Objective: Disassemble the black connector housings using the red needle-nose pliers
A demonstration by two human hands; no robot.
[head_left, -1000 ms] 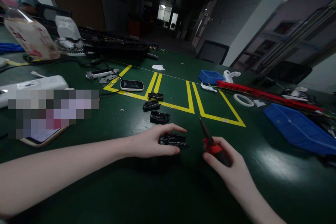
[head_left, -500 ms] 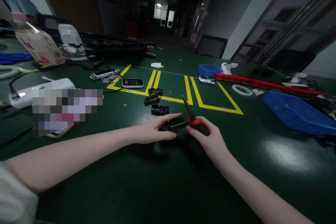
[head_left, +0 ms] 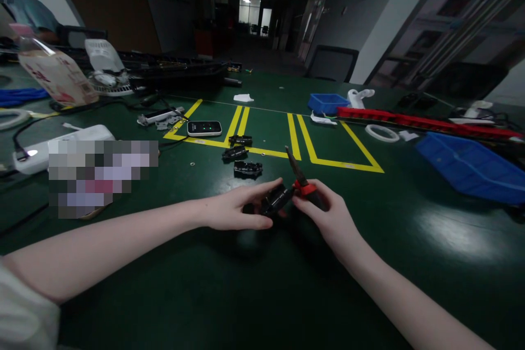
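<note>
My left hand (head_left: 235, 208) grips a small black plastic part (head_left: 275, 199), lifted and tilted just above the green table (head_left: 246, 284). My right hand (head_left: 326, 213) is closed round a screwdriver (head_left: 301, 181) with a red and black handle, its dark shaft pointing up and away. The right thumb and fingertips touch the end of the black part. Three more black parts (head_left: 248, 168) lie in a row just beyond my hands, near the yellow floor-tape lines (head_left: 293, 145).
A small white device with green lights (head_left: 204, 128) lies on the yellow tape. Blue trays sit at the far middle (head_left: 327, 103) and at the right (head_left: 471, 167). A red rail (head_left: 418, 123), a tape ring (head_left: 379, 132), a white fan (head_left: 104, 65), cables and a white box (head_left: 61, 139) crowd the edges.
My right hand brought the screwdriver left to meet the black part. My left hand lifted and tilted the part off the table. The view shifted slightly.
</note>
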